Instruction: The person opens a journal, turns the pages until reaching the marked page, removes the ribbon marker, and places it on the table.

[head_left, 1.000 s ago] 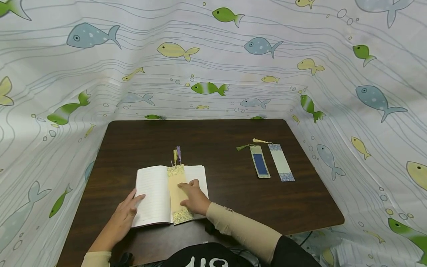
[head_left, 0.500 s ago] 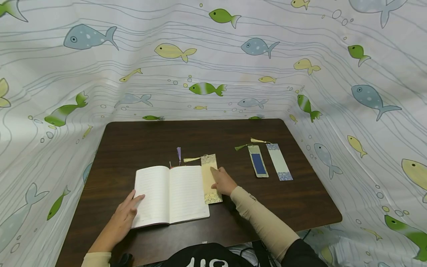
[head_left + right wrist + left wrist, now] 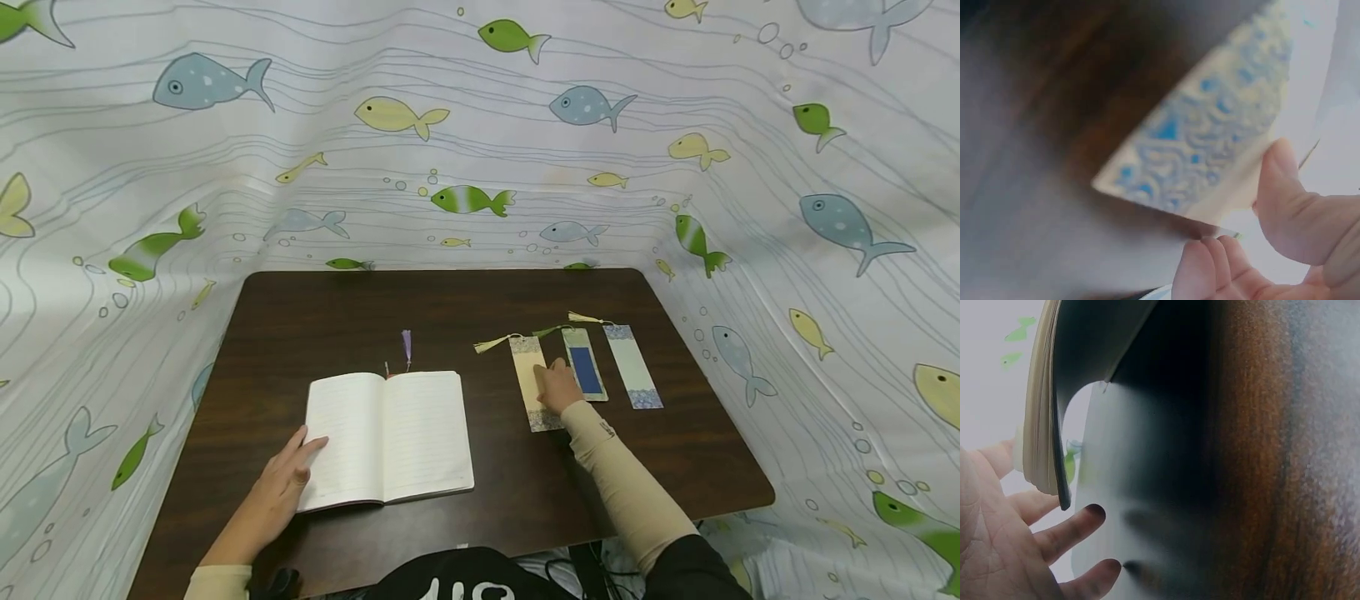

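Note:
An open lined notebook (image 3: 386, 437) lies on the dark wooden table (image 3: 450, 308). My left hand (image 3: 288, 477) rests with straight fingers on the notebook's left page edge. In the left wrist view its fingers (image 3: 1079, 525) spread beside the raised notebook cover (image 3: 1047, 412). My right hand (image 3: 558, 387) lies with its fingers on a yellow patterned bookmark (image 3: 528, 383), to the right of the notebook. In the right wrist view, the bookmark's blue-patterned end (image 3: 1204, 144) sits by my thumb and fingertips (image 3: 1210, 269). A purple tassel (image 3: 407, 343) sticks out from the notebook's top.
A blue bookmark (image 3: 585, 371) and a pale green bookmark (image 3: 632, 367) lie side by side just right of the yellow one, tassels pointing away. A fish-printed cloth (image 3: 480, 150) walls in the table on three sides.
My right hand has slid the yellow bookmark off the notebook's middle and rightwards across the table, up beside the blue bookmark. The left hand and notebook stayed put.

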The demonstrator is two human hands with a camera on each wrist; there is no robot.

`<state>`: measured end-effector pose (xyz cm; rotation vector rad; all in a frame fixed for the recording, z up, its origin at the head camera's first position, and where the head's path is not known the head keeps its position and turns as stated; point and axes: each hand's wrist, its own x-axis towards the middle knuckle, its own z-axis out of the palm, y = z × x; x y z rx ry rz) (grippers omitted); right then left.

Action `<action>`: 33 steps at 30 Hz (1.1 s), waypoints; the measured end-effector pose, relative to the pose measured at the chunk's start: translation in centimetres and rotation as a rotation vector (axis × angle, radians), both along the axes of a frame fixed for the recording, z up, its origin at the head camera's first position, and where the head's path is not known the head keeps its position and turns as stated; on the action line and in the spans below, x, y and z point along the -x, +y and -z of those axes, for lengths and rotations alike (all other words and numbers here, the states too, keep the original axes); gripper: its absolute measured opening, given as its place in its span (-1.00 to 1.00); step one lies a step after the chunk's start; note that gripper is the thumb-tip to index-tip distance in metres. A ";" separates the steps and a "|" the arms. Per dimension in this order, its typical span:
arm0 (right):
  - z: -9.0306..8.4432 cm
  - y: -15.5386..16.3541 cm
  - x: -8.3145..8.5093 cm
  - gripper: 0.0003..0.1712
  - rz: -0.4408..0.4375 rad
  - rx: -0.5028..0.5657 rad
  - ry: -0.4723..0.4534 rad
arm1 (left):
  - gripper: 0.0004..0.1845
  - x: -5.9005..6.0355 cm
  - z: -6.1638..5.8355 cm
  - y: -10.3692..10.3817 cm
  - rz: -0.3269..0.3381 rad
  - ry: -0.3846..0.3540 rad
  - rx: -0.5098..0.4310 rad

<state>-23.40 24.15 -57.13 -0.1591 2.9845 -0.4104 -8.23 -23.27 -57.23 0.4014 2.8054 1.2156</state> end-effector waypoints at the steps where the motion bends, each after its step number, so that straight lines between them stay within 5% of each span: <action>1: -0.1 0.1 0.0 -0.28 -0.004 -0.011 0.012 | -0.46 0.0 0.0 0.0 0.000 0.000 0.002; 8: -0.9 -0.8 -0.4 -0.33 -0.026 -0.099 0.103 | -0.46 0.1 -0.3 0.0 -0.003 -0.015 0.020; 13: -1.6 -3.7 -1.7 -0.38 -0.140 -0.052 0.232 | -0.44 0.1 -0.5 -0.1 -0.001 -0.004 0.008; 17: -1.5 -6.7 -3.7 -0.31 -0.355 0.088 0.207 | -0.43 0.0 -0.5 -0.1 -0.002 0.022 0.005; 23: -0.8 -10.5 -6.7 -0.06 -0.633 0.034 0.083 | -0.51 0.2 -0.5 -0.1 -0.014 0.054 0.017; 27: -0.2 -11.6 -8.1 0.17 -0.695 -0.097 -0.035 | -0.51 0.4 -0.4 -0.1 -0.026 0.061 0.085; 33: 0.2 -11.7 -8.8 0.24 -0.696 -0.225 0.042 | -0.41 0.3 0.0 -0.1 -0.024 0.059 0.136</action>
